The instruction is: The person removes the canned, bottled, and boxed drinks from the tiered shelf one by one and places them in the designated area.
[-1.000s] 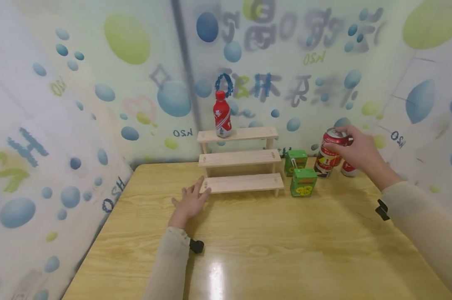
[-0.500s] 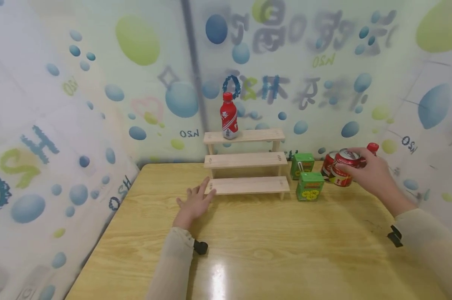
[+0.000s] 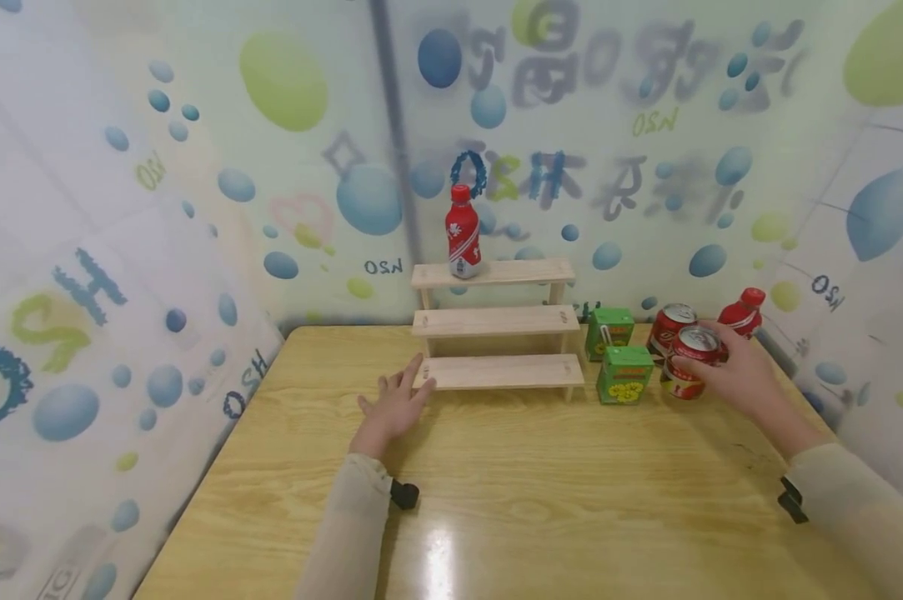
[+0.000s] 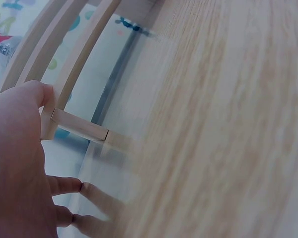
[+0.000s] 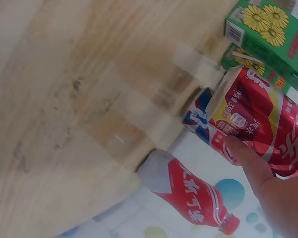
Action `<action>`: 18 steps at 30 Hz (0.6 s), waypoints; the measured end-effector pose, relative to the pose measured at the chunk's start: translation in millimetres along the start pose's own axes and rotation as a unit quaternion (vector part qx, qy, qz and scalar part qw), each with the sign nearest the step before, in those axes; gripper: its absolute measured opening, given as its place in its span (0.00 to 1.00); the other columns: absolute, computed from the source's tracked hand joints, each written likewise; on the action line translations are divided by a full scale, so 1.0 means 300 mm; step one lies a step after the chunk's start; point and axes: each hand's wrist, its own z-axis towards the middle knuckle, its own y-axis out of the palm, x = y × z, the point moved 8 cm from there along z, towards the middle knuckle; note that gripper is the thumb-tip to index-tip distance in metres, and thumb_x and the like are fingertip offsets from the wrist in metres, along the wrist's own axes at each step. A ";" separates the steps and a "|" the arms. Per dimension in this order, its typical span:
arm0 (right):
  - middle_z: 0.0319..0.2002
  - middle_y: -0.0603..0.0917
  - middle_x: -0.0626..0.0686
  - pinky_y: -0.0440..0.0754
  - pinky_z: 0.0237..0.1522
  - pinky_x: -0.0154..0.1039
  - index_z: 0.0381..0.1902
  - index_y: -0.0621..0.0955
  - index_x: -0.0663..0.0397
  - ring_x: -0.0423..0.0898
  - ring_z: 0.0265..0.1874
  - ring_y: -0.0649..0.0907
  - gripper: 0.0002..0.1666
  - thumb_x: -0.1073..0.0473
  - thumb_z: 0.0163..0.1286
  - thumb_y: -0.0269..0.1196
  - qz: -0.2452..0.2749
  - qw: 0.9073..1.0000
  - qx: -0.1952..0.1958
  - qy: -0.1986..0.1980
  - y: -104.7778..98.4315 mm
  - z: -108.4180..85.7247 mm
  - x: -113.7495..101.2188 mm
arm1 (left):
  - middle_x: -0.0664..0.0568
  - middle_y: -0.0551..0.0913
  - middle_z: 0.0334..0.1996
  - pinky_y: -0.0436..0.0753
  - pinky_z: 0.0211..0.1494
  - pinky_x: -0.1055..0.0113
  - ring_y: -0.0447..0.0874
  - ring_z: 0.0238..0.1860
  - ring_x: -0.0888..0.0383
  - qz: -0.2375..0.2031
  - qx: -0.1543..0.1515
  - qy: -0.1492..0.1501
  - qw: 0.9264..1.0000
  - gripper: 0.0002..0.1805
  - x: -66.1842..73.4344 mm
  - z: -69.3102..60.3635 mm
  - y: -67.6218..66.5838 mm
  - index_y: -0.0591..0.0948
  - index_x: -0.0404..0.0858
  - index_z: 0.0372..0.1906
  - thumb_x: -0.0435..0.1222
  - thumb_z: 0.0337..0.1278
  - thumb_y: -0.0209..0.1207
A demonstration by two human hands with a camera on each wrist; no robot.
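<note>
In the head view my right hand [image 3: 739, 367] grips a red soda can [image 3: 684, 375], thumb at its near left side. The right wrist view shows this can [image 5: 268, 119] close up, its base apparently off the table, with a second can partly hidden behind it. That second can [image 3: 667, 325] stands just behind. My left hand [image 3: 393, 408] lies spread at the left end of the lowest step of a three-step wooden rack [image 3: 499, 372]. Its thumb and forefinger touch the step's corner, while other fingers touch the table, seen in the left wrist view.
Two green drink cartons, the front one [image 3: 625, 377] nearer me, stand between the rack and the cans. A red bottle [image 3: 464, 237] stands on the top step. Another red bottle [image 3: 744, 312] stands at the back right. Patterned walls [image 3: 323, 275] border the wooden table [image 3: 511, 492].
My right hand has brought the gripped can down and forward from above the second can, uncovering that can and the right bottle. The left hand stays at the rack. The head view has shifted slightly.
</note>
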 end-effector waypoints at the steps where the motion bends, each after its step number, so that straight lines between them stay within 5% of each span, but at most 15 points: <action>1: 0.67 0.72 0.81 0.79 0.55 0.75 0.80 0.62 0.66 0.79 0.62 0.75 0.51 0.38 0.76 0.67 0.002 1.000 0.002 -0.004 0.006 -0.001 0.002 | 0.37 0.53 0.86 0.27 0.73 0.14 0.35 0.86 0.25 0.001 0.000 0.000 1.000 0.41 0.003 -0.001 -0.001 0.43 0.67 0.87 0.72 0.78 0.33; 18: 0.67 0.72 0.81 0.80 0.58 0.75 0.78 0.61 0.75 0.78 0.62 0.76 0.54 0.38 0.76 0.65 0.015 1.000 -0.011 0.007 0.062 -0.022 0.042 | 0.37 0.52 0.87 0.27 0.74 0.14 0.34 0.86 0.26 0.006 -0.005 -0.006 1.000 0.40 -0.002 0.004 0.001 0.42 0.69 0.87 0.72 0.77 0.32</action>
